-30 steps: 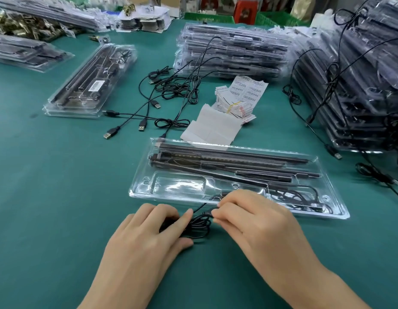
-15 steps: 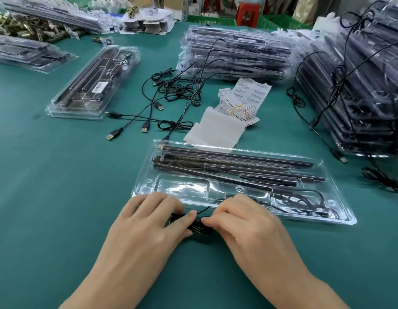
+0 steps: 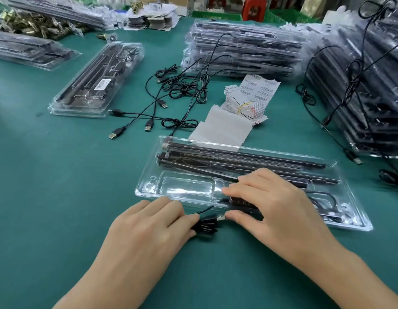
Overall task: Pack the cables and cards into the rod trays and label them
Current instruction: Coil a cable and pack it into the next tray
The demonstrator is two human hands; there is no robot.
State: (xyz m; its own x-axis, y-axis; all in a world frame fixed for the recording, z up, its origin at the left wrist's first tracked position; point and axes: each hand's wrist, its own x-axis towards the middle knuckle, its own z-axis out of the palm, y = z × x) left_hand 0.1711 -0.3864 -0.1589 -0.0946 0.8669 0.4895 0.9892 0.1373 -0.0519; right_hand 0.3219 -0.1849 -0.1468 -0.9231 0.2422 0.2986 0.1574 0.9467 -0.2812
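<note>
A person's left grip (image 3: 149, 224) pinches a short, tightly wound bundle of black cable (image 3: 206, 226) on the green tabletop (image 3: 60, 197), just in front of the near rim of a clear plastic rod tray (image 3: 149, 186). The bundle's silver USB plug (image 3: 220, 217) points right, and its tip meets the thumb of the right grip (image 3: 273, 204). That grip lies across the tray's near channel with its fingers reaching left over a dark part; whether it clasps anything cannot be told. A thin lead runs from the bundle up over the rim.

The tray is glossy, moulded and rectangular. Its long axis runs left to right across the view, and the right end sits slightly nearer the camera. Slim dark rods (image 3: 238, 159) lie lengthwise in its far half, and a rectangular pocket (image 3: 187, 186) is pressed into its near left.

Beyond it lie flat white sheets (image 3: 224, 128), a banded wad of printed cards (image 3: 245, 105) and loose black USB cables (image 3: 175, 85). A closed tray with a barcode label (image 3: 97, 81) lies to the left, and stacks of packed trays (image 3: 238, 47) stand at the back and right
</note>
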